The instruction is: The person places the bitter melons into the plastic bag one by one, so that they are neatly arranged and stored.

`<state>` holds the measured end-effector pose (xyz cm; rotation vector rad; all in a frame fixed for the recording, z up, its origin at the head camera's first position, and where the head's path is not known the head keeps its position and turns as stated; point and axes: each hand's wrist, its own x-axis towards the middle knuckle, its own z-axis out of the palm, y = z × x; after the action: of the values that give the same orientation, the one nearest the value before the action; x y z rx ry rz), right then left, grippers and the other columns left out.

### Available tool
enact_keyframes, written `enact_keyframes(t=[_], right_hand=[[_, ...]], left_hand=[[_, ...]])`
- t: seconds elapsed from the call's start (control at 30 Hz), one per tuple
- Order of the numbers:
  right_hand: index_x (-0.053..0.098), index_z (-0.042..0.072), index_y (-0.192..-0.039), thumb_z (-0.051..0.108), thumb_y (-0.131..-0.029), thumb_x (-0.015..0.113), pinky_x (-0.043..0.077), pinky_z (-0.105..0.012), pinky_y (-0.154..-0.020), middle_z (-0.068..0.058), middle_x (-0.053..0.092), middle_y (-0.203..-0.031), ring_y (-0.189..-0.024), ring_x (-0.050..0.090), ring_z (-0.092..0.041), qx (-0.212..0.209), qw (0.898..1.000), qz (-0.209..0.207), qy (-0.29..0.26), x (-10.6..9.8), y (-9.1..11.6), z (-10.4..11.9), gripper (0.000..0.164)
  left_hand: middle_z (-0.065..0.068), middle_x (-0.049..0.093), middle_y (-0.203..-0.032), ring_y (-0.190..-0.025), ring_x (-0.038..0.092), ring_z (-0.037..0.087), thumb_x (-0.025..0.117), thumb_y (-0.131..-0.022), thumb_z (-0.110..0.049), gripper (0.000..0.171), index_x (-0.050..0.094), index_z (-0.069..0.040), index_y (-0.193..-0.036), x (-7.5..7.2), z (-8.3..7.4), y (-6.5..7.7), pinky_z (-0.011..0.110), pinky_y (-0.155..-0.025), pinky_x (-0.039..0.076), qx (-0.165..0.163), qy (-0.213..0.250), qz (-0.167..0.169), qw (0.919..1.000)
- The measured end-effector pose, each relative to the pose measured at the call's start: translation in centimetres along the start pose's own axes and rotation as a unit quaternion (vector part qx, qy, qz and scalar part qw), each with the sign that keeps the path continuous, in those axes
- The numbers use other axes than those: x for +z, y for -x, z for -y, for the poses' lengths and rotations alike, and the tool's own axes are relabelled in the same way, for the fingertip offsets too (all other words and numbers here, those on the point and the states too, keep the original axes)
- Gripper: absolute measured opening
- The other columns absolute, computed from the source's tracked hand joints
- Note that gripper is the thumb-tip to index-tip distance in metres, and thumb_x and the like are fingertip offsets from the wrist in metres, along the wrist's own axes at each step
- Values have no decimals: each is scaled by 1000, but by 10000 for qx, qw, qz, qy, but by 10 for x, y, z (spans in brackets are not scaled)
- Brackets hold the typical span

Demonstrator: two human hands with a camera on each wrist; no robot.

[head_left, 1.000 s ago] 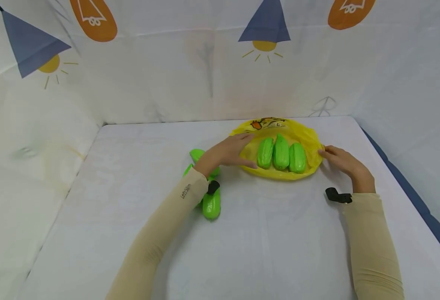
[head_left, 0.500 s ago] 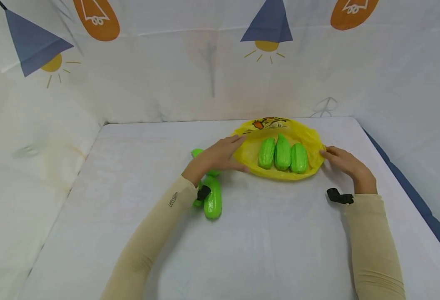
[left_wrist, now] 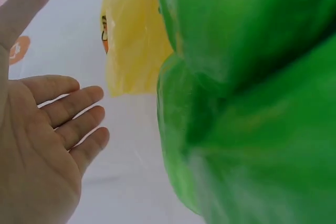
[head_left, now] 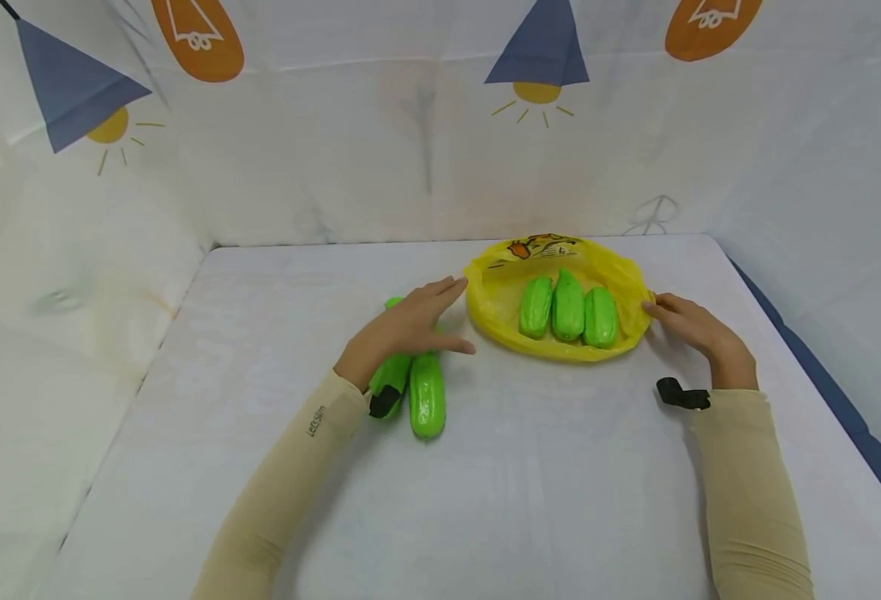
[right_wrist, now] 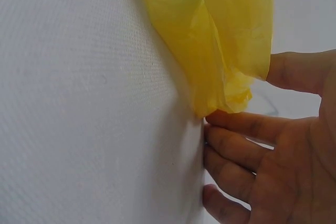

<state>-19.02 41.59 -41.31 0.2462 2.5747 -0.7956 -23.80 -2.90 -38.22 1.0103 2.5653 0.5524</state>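
In the head view my left hand [head_left: 402, 329] is over a group of glossy green squash-like vegetables [head_left: 428, 400], partly hiding them. Its fingers are extended, thumb spread away, and nothing is in its grasp. Close to the left wrist camera, green vegetables [left_wrist: 252, 129] fill the right side, beside the open palm. A yellow plastic bag [head_left: 503, 329] lies with its mouth spread wide. Three similar green vegetables [head_left: 568, 308] sit side by side inside it. My right hand [head_left: 691, 325] holds the bag's right edge between thumb and forefinger, as the right wrist view shows.
A white cloth [head_left: 545, 483] covers the table. White sheets printed with lamp shapes [head_left: 538, 50] hang behind and at the sides. A dark blue strip [head_left: 815, 375] runs along the right edge of the table.
My left hand has drawn back leftward from the bag's left rim to above the loose green vegetables, uncovering that rim. The right hand stays at the bag's right edge.
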Motion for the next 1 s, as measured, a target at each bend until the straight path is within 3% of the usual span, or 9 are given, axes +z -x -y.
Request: enact_keyframes(t=[0.4, 0.6, 1.0], right_hand=[[10, -6, -154, 68, -97, 23, 13, -74, -110, -35, 7, -156, -141, 7, -57, 19, 10000, 5, 20, 1, -1, -4, 94], [9, -6, -154, 68, -98, 23, 13, -75, -109, -36, 7, -156, -141, 7, -57, 25, 10000, 12, 37, 1, 0, -3, 94], [9, -6, -154, 68, -97, 23, 13, -74, -110, -36, 6, -156, -141, 7, -57, 10, 10000, 24, 16, 1, -2, -1, 94]], left_hand=[[8, 12, -165, -152, 14, 26, 68, -82, -63, 104, 13, -18, -159, -9, 9, 29, 48, -123, 18, 25, 311, -273, 9991], [9, 15, -164, -152, 14, 26, 67, -83, -62, 103, 15, -16, -158, -11, 20, 43, 50, -122, 18, -42, 553, -294, 9980], [8, 22, -163, -151, 18, 30, 71, -81, -60, 105, 20, -10, -157, 9, 43, 73, 50, -121, 21, -69, 732, -300, 9968]])
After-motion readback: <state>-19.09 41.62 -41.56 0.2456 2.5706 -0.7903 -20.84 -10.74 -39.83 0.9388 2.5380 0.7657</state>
